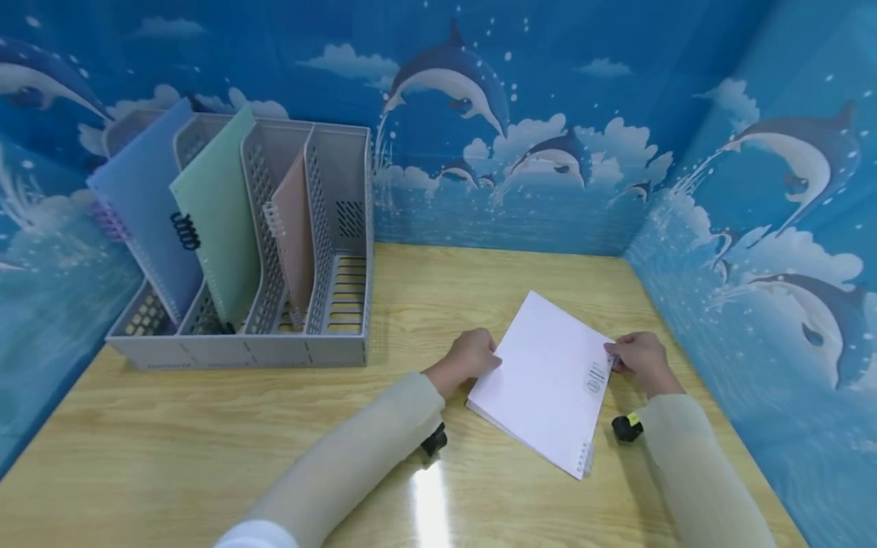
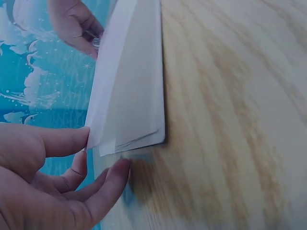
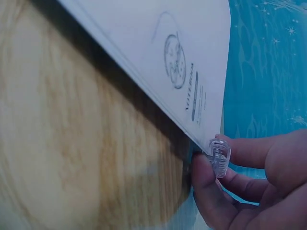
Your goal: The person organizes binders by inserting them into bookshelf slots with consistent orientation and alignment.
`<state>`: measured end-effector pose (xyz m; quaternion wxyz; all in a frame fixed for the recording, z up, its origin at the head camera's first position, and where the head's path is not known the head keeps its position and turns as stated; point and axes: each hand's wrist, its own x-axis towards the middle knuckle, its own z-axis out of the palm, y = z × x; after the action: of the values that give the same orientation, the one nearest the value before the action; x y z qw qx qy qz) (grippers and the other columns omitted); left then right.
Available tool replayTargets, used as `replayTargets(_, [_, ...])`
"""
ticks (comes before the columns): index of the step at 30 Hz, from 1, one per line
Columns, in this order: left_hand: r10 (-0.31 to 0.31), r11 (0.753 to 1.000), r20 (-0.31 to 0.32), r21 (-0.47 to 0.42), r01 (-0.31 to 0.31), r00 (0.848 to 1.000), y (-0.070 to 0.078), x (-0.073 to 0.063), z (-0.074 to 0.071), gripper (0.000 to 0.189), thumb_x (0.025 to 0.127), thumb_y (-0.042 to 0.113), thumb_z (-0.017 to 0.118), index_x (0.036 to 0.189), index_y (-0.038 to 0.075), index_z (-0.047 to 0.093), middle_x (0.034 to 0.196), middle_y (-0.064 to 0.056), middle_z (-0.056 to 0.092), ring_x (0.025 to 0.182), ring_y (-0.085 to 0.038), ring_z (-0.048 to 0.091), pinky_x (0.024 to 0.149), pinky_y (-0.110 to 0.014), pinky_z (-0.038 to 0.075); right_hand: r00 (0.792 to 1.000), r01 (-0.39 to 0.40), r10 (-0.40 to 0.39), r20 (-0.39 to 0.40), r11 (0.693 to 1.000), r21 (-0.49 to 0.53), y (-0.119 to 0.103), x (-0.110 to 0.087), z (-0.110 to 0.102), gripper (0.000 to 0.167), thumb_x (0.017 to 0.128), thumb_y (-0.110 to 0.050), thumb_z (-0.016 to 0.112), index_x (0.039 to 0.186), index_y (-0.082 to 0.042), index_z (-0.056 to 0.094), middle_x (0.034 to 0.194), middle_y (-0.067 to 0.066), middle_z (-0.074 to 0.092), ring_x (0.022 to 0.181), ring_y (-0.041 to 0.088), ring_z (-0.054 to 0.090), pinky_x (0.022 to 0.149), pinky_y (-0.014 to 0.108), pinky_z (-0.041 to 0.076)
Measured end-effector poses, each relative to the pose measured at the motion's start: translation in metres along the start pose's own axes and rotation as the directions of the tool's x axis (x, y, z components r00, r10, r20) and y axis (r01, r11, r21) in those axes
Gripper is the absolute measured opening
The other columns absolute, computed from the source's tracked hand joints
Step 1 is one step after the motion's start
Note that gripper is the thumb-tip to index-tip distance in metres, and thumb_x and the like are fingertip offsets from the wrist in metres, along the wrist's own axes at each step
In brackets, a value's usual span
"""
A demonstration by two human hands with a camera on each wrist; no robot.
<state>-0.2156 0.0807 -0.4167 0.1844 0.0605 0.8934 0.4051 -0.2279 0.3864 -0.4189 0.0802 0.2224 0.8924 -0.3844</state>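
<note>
A white notebook [image 1: 544, 373] with a small printed logo lies at an angle on the table, its clear coil [image 3: 220, 155] along the right edge. My left hand [image 1: 473, 354] pinches the notebook's left edge between thumb and finger. Seen from the left wrist, the pages [image 2: 136, 96] spread slightly apart near that corner, with the other fingertips below. At the far right corner my right hand [image 1: 640, 358] pinches the coil's end between thumb and fingers.
A grey file rack [image 1: 240, 352] stands at the back left of the wooden table [image 1: 171, 441]. Its slots hold a blue notebook [image 1: 154, 205], a green notebook [image 1: 219, 213] and a smaller pinkish-brown notebook [image 1: 296, 236]. Dolphin-print curtains [image 1: 507, 205] border the back and sides.
</note>
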Motion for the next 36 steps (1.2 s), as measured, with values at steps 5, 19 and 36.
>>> replayTargets(5, [-0.007,0.999,0.004,-0.044,0.007,1.0,0.001,0.0,-0.002,0.014,0.093,0.012,0.064,0.101,0.001,0.062,0.088,-0.007,0.06,0.077,-0.018,0.058,0.061,-0.026,0.051,1.0,-0.016,0.016,0.011,0.999,0.03,-0.004,-0.002,-0.001,0.037,0.096,-0.011,0.059,0.122,0.015,0.052,0.075,0.008,0.064,0.061,0.012,0.062,0.059,0.028,0.056])
replayTargets(19, [-0.01,0.975,0.007,-0.222,0.011,1.0,-0.01,0.005,-0.002,0.008,0.095,0.008,0.059,0.098,0.004,0.053,0.089,-0.007,0.054,0.078,-0.018,0.051,0.061,-0.024,0.043,0.997,-0.078,0.076,0.018,0.99,0.119,-0.005,0.002,0.001,0.041,0.096,-0.015,0.059,0.127,0.01,0.05,0.089,0.01,0.061,0.064,0.01,0.062,0.063,0.027,0.058])
replayTargets(36, [-0.025,0.922,-0.029,-0.387,0.012,0.999,-0.02,0.009,-0.016,0.03,0.09,0.0,0.061,0.12,0.006,0.057,0.109,-0.015,0.061,0.099,-0.027,0.061,0.08,-0.035,0.055,1.0,-0.002,-0.002,0.016,0.975,0.222,-0.023,-0.006,0.0,0.054,0.097,-0.022,0.058,0.139,0.006,0.039,0.114,0.016,0.053,0.071,0.007,0.061,0.078,0.033,0.058])
